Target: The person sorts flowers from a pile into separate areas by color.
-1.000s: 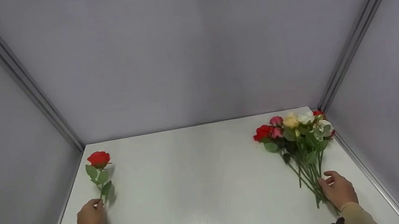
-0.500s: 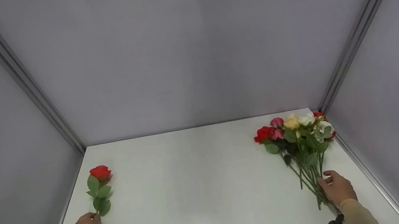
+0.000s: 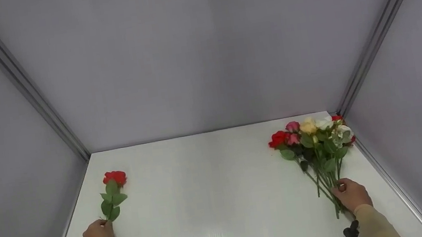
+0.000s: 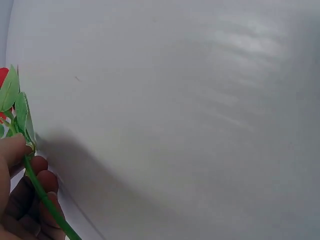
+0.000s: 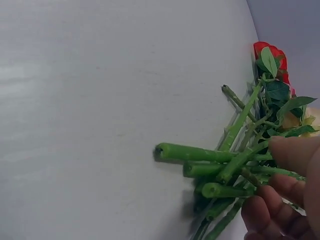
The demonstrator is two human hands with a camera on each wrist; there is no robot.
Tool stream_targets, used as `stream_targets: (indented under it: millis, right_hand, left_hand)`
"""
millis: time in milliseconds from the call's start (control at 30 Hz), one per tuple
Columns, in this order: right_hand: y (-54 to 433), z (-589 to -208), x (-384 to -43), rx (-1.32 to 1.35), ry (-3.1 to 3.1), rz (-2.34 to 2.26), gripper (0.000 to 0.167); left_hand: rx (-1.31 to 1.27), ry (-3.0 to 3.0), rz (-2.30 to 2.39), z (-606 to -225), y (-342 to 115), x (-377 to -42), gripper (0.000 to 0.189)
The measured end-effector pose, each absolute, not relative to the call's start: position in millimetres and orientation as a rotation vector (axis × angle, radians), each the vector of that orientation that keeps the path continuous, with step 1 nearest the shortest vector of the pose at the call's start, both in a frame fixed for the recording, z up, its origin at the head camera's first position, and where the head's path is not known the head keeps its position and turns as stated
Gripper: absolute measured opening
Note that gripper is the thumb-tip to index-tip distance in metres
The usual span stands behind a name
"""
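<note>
Your left hand (image 3: pixel 98 236), pinching the single red rose with green leaves (image 3: pixel 114 178) at lower left, has swung it rightward, while your right hand (image 3: pixel 351 194) has curled closer round stems of the red, pink, yellow and white rose bunch (image 3: pixel 327 147) at lower right, so both seemingly have hold.
</note>
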State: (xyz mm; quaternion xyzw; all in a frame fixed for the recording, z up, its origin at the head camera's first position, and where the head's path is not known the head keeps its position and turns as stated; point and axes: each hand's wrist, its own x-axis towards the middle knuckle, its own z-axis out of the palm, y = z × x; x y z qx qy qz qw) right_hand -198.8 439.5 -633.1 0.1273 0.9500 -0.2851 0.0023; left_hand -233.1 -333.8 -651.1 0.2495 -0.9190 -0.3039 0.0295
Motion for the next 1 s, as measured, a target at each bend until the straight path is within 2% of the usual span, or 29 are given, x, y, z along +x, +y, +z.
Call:
stream_targets:
  millis: [267, 467, 633, 1000]
  right_hand:
    - [435, -634, -197, 0.391, 2.953, -0.871, 0.049]
    - [434, -636, -197, 0.406, 2.929, -0.911, 0.045]
    - [436, -636, -201, 0.41, 2.919, -0.929, 0.044]
    - [441, -643, -200, 0.404, 2.884, -0.959, 0.043]
  left_hand:
    - [0.822, -2.833, -1.004, -663, -329, -221, 0.038]
    - [0.735, -2.868, -1.013, -660, -326, -227, 0.042]
    - [0.692, -2.836, -1.034, -651, -328, -228, 0.043]
    - [0.649, -2.824, -1.024, -659, -334, -205, 0.036]
